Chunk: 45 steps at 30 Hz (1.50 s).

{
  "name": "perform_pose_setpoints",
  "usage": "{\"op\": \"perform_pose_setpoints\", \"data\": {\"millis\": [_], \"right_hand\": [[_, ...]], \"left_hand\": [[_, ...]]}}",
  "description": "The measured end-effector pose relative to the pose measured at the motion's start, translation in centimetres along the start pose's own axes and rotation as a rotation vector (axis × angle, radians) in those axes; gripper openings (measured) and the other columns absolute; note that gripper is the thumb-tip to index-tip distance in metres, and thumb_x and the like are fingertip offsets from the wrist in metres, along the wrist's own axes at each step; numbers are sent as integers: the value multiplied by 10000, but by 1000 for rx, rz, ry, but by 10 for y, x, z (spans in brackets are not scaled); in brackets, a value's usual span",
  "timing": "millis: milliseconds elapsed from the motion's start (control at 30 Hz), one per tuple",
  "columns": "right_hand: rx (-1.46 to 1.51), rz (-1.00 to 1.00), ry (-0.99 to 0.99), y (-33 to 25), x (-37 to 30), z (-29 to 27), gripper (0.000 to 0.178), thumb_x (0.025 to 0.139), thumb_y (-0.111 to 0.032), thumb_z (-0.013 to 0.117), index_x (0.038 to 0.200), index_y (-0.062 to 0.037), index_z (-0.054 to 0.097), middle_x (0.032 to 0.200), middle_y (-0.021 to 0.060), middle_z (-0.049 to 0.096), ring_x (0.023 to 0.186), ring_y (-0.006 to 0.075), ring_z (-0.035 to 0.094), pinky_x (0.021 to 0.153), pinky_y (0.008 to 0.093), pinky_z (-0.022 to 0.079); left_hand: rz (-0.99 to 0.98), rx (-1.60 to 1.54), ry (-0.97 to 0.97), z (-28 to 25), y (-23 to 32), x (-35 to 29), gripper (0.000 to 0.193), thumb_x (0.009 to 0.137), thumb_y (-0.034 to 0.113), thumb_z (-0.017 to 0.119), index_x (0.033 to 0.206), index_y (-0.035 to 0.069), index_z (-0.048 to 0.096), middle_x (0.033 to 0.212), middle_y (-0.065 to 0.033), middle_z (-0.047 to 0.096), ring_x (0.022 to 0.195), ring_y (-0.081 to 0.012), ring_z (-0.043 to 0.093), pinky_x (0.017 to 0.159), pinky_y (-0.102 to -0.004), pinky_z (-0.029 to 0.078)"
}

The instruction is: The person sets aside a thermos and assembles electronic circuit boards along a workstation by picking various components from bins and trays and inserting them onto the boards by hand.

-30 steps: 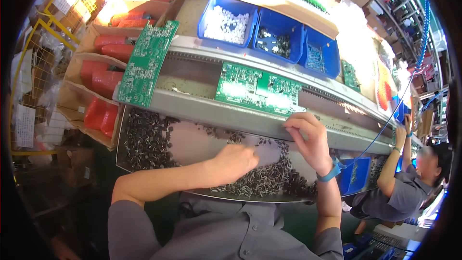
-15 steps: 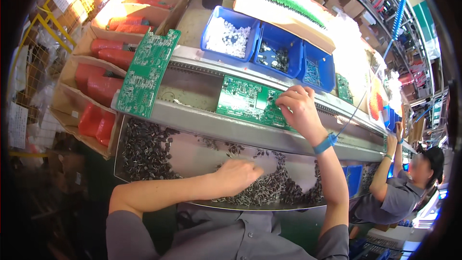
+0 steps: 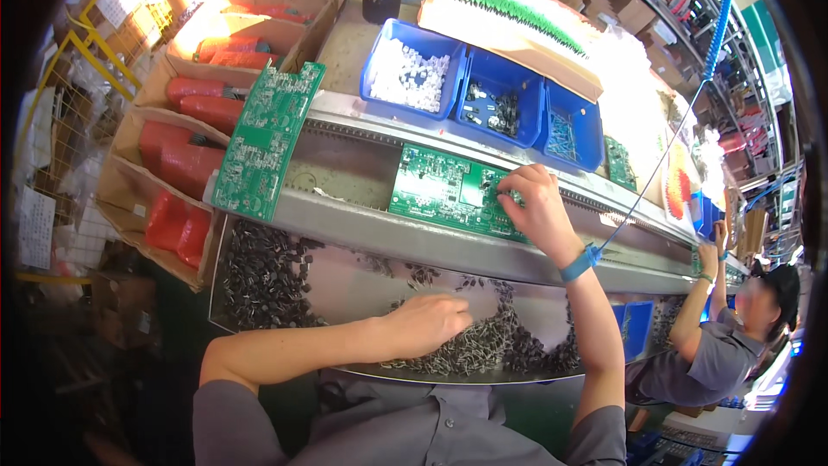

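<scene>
A green circuit board (image 3: 435,190) lies in the metal conveyor track in front of me. My right hand (image 3: 542,211), with a blue band round its wrist, is over the board's right part. Its thumb and fingers pinch a small dark electronic component (image 3: 501,193) close against the board. My left hand (image 3: 431,325) hovers low over a heap of black leaded components (image 3: 474,343) in the metal tray (image 3: 345,289). Its fingers are curled together, and whatever they hold is hidden.
A second circuit board (image 3: 261,142) leans across the rail's left end, beside a cardboard box (image 3: 155,233) of red-wrapped parts. Blue bins (image 3: 504,133) of small parts stand behind the track. A coiled cord (image 3: 718,26) runs to my wristband. Another person (image 3: 716,336) works at right.
The board has shifted slightly right within the view, along with the whole scene. My right hand stays at the board's right part; my left hand remains over the components, its fingers now less blurred.
</scene>
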State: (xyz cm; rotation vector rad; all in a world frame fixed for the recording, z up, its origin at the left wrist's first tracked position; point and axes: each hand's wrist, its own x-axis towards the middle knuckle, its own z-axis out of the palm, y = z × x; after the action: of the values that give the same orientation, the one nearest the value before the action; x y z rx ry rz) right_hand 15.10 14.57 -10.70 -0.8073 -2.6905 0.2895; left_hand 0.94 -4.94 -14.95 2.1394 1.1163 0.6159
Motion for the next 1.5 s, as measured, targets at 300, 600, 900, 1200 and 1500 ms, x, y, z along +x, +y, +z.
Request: {"op": "perform_pose_setpoints", "data": {"millis": [300,600,900,1200,1500], "right_hand": [[-54,68,-3,-43,-53,-50,116,718,-47,673,819,-66,619,839,95,583,851,286,556,747,388,420],[-29,427,-435,-46,-204,-50,170,684,-55,690,825,-74,597,735,106,588,741,306,587,692,405,455],[56,510,-337,-42,-220,-43,190,667,-19,671,831,-68,589,734,110,599,743,309,583,710,417,436],[88,576,-233,-40,-229,-37,161,673,31,611,817,-39,601,757,134,596,747,329,578,679,410,453],[148,665,-212,-57,-227,-43,181,663,64,620,828,5,573,777,156,550,729,328,564,642,380,448]], "left_hand": [[-6,49,450,-84,-23,18,168,737,-33,645,890,34,629,920,-98,604,850,-263,608,722,-337,500],[-104,263,495,-113,-68,47,284,741,-72,611,1005,25,577,883,-122,605,844,-288,598,718,-376,491],[-110,404,414,-113,-74,50,297,728,-75,602,1009,15,571,881,-142,602,863,-330,567,771,-424,470],[-100,374,409,-119,-87,51,231,712,-35,626,928,26,574,824,-117,606,836,-320,581,756,-415,467],[-43,531,519,-114,-66,31,88,739,71,575,818,41,595,843,-100,596,853,-294,576,745,-398,469]]}}
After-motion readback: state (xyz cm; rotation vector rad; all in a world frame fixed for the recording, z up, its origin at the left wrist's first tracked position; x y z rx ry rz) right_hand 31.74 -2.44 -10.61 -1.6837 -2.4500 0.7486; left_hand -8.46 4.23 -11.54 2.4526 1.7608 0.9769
